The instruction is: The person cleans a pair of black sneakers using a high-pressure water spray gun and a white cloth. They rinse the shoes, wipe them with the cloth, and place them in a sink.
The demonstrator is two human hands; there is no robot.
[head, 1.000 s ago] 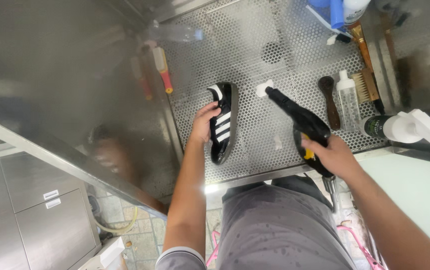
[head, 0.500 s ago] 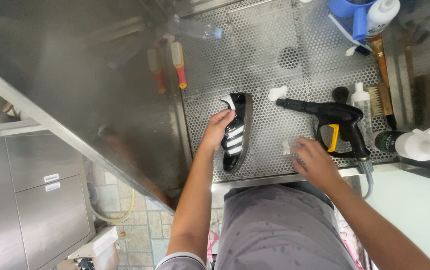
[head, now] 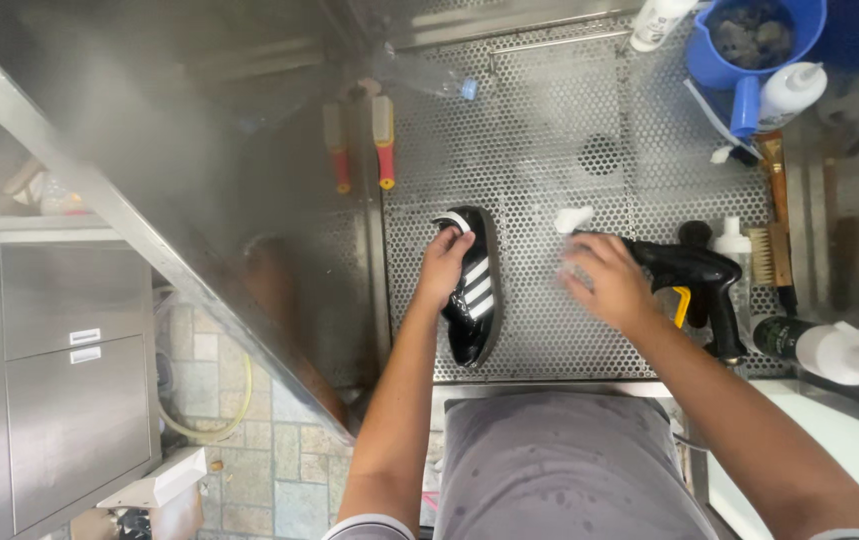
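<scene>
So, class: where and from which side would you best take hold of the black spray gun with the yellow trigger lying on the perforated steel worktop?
Probably by the handle of the black spray gun with the yellow trigger, coming from above on the near side. It lies flat on the perforated steel worktop, handle pointing toward the person, and the right hand already covers the barrel.

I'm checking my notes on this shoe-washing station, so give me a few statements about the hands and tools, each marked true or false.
1. The left hand grips a black shoe with white stripes. True.
2. The right hand holds a brush. False: it rests on the black spray gun lying on the perforated metal surface.
3. A blue jug stands at the far right. True.
4. The shoe sits inside the jug. False: it is on the perforated surface.
</scene>
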